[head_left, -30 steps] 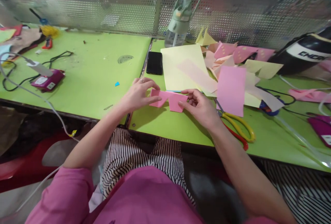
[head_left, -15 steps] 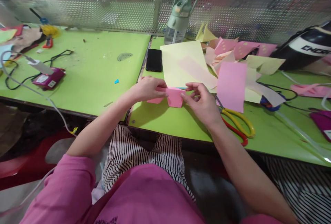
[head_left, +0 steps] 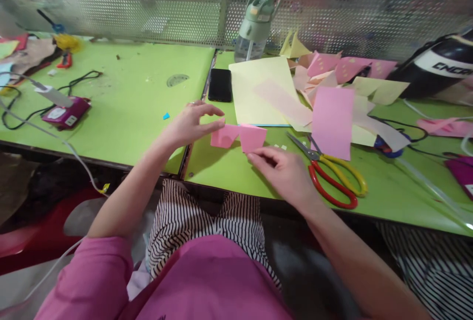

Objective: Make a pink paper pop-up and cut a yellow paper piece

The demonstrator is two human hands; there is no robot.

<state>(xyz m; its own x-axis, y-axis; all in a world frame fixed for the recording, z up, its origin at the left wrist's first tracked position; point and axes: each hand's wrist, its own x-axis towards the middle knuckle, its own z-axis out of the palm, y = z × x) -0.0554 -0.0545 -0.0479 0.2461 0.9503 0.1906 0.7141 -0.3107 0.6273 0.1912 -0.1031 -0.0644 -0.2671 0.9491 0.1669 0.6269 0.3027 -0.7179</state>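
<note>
Fingers of the left hand [head_left: 190,124] pinch the top left corner of the folded pink paper piece [head_left: 238,138], keeping it steady just below the pale yellow paper sheet [head_left: 258,88], while the right hand [head_left: 283,172], loosely curled, touches its lower right edge.

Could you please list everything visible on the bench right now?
folded paper piece: 1, pink, bench front, between the hands
scissors: 1, red and yellow handles, right of the hands
phone: 1, black, behind the folded piece
paper sheet: 1, pale yellow, beside phone
paper scraps: many, pink and yellow, right pile
bottle: 1, pale green, by mesh
bench: 1, green
left hand: pinching the folded piece's left end
right hand: touching its lower right edge
</note>
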